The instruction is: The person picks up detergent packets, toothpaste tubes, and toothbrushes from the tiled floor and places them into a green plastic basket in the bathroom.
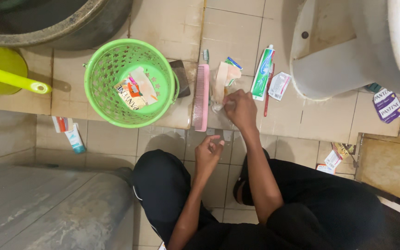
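My right hand (240,109) reaches forward over the tiled floor and grips the near end of a pale beige wrapper (221,82) lying beside a pink comb (202,96). My left hand (208,153) hovers lower, above my knees, fingers loosely curled and holding nothing. A green perforated basket (102,81) stands to the left of the comb, with a few sachets and wrappers (136,89) inside it. A green-and-white toothpaste tube (262,74), a red toothbrush (269,90) and a small white sachet (279,85) lie to the right of my right hand.
A white toilet base (334,60) stands at the upper right, a purple sachet (388,105) beside it. A large dark basin (56,23) and a yellow-green dipper (5,74) are at upper left. A small tube (75,139) lies on the lower step; a grey barrel (47,208) at bottom left.
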